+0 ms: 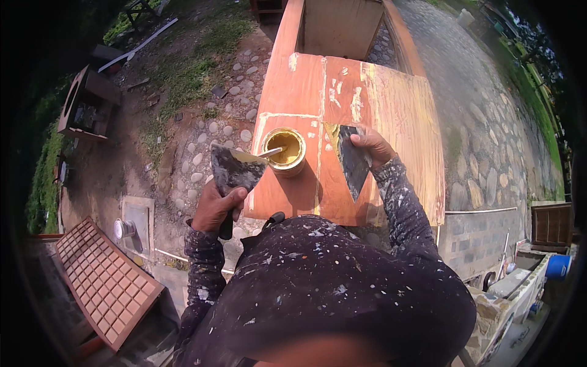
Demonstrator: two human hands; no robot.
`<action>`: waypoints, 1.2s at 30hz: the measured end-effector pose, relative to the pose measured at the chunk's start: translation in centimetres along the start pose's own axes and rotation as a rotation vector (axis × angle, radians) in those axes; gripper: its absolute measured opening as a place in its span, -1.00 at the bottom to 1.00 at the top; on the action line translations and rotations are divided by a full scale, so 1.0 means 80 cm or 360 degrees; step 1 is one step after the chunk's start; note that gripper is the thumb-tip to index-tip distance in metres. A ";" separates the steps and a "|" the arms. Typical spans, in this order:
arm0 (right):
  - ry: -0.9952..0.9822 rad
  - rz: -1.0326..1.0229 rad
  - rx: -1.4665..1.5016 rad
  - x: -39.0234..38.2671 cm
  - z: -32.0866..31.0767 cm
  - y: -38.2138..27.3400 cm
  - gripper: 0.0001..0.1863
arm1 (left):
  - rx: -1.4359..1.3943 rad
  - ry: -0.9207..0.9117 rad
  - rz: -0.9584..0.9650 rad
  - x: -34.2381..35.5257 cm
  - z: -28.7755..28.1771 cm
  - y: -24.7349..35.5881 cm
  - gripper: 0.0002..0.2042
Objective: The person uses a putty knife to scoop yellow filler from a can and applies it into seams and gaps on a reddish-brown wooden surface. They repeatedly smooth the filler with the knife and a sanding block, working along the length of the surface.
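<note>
Head view: the left hand (pixel 213 207) clasps a wide, flared, dark-smeared scraper (pixel 235 169), and the right hand (pixel 377 148) pinches a dark, flat, pointed blade (pixel 354 164) with yellow paste (pixel 333 135) along one edge. Between these tools, a round open can (pixel 290 170) holding yellow paste and a pale stick (pixel 269 153) stands on a reddish-brown wooden panel (pixel 278 202), beside pebbled ground (pixel 197 160).

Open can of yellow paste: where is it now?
In the head view, the can stands on the wooden panel near its left edge, between the putty knife in the left hand and the scraper in the right hand.
</note>
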State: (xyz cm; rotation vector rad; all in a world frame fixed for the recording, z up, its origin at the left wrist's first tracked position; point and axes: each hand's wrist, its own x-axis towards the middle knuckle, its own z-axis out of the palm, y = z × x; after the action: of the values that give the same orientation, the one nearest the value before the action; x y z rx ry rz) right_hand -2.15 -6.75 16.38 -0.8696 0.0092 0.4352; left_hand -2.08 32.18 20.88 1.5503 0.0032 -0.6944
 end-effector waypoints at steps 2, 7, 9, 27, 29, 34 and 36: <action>-0.0256 0.0160 -0.0124 0.025 0.020 -0.003 -0.49 | 0.0036 -0.0242 0.0143 0.011 0.033 0.013 -0.45; -0.0120 0.0320 -0.0835 0.048 0.052 -0.040 -0.53 | 0.0207 -0.0301 0.0287 0.004 0.042 0.039 -0.50; 0.0222 0.0163 -0.1055 0.042 0.070 -0.048 -0.55 | 0.0149 -0.0179 0.0316 -0.005 0.038 0.042 -0.50; -0.0062 -0.0846 -0.2181 -0.022 0.109 0.029 -0.76 | 0.0346 -0.0072 0.0302 0.024 0.051 0.026 -0.57; -0.0101 -0.0550 -0.2709 -0.026 0.105 0.024 -0.78 | 0.0258 -0.0089 0.0296 0.029 0.046 0.036 -0.59; 0.0251 -0.1251 -0.2783 -0.035 0.122 0.022 -0.69 | 0.0284 -0.0110 0.0166 0.033 0.049 0.038 -0.66; 0.0105 -0.1368 -0.3062 -0.033 0.138 0.033 -0.67 | 0.0234 -0.0127 0.0101 0.033 0.056 0.027 -0.68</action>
State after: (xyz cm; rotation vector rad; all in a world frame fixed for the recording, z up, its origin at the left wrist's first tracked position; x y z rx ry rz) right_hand -7.35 1.95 22.08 -2.5874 -0.8137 -0.6159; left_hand -0.94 26.82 22.01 1.6547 -0.1593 -0.7191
